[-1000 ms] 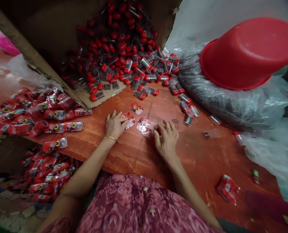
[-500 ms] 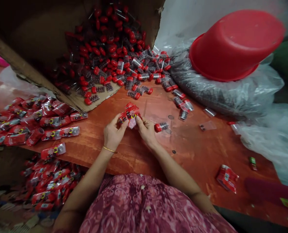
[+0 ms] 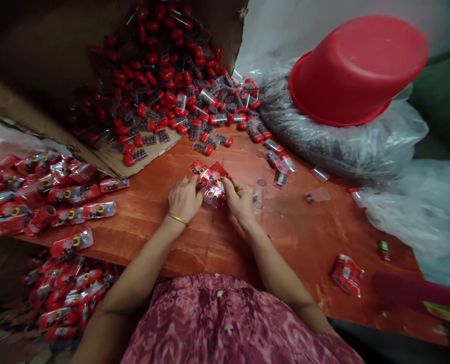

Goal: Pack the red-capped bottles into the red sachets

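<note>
Red printed plastic sleeves (image 3: 214,184), flat and shiny with a clear lower end, are held between my two hands above the table. My left hand (image 3: 185,200) pinches their left side with curled fingers. On the right edge, my right hand (image 3: 240,202) closes thumb against fingers. Whether these are two separate sleeves or one folded piece I cannot tell. Just right of my right hand, a small clear jar (image 3: 255,197) is mostly hidden. Beyond my hands lie several red-capped clear jars (image 3: 202,147) holding dark round pieces.
A tipped cardboard box (image 3: 31,131) spills a heap of red-capped jars. Red-sleeved jars (image 3: 67,194) are piled at left, with more below the table edge. At right are a red tub (image 3: 357,71) on a filled plastic bag (image 3: 323,146), and a red packet (image 3: 347,274).
My hands have moved slightly apart, and the red sleeves are spread wider between them. My right hand now covers most of the nearby jar. The whole view has shifted a little.
</note>
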Demonstrator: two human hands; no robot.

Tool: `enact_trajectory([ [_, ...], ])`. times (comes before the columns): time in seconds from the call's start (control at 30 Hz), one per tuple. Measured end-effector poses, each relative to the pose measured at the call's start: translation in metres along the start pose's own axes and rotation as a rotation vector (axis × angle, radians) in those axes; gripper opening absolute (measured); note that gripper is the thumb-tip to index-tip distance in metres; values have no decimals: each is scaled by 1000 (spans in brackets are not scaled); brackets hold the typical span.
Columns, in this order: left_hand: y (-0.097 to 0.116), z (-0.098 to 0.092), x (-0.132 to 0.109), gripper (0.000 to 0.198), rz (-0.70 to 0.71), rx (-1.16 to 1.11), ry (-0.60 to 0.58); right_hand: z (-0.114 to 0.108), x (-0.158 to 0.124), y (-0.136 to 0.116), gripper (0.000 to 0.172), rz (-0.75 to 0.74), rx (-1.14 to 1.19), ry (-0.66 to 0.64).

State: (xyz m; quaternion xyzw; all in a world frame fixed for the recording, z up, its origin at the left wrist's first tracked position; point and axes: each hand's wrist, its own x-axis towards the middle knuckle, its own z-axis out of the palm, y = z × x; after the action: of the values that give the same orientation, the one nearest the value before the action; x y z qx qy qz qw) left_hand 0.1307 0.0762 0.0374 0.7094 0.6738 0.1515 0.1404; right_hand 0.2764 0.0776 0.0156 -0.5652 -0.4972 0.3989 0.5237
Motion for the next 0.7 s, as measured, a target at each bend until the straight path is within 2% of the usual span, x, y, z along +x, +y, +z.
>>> enact_trajectory([
  [0.1, 4, -2, 3, 60, -10, 40, 57, 1, -3, 0, 45, 37, 59, 55],
  [0.17, 2, -3, 3, 64, 19, -26, 134, -1, -6, -2, 41, 61, 118, 36],
  [0.23, 1, -5, 0, 57, 77, -197, 175, -2, -9, -6, 34, 80, 178, 0],
  [0.3, 3, -5, -5, 44, 96, -503, 110, -2, -13, -11, 31, 98, 221, -24],
  [0.4, 13, -1, -14, 32, -42, -1037, -22, 4, -22, -14, 33, 96, 248, -39],
  [0.47, 20, 2, -19, 29, -169, -1257, -3, 9, -29, -13, 35, 86, 242, -63],
  [0.53, 25, 5, -21, 28, -256, -1339, 43, 10, -35, -10, 38, 84, 208, -106],
  [0.6, 25, 7, -22, 29, -320, -1376, 51, 1, -37, -6, 40, 47, 119, -147],
  [0.7, 22, 7, -23, 30, -421, -1458, 61, -35, -30, 0, 36, -128, -196, -142],
])
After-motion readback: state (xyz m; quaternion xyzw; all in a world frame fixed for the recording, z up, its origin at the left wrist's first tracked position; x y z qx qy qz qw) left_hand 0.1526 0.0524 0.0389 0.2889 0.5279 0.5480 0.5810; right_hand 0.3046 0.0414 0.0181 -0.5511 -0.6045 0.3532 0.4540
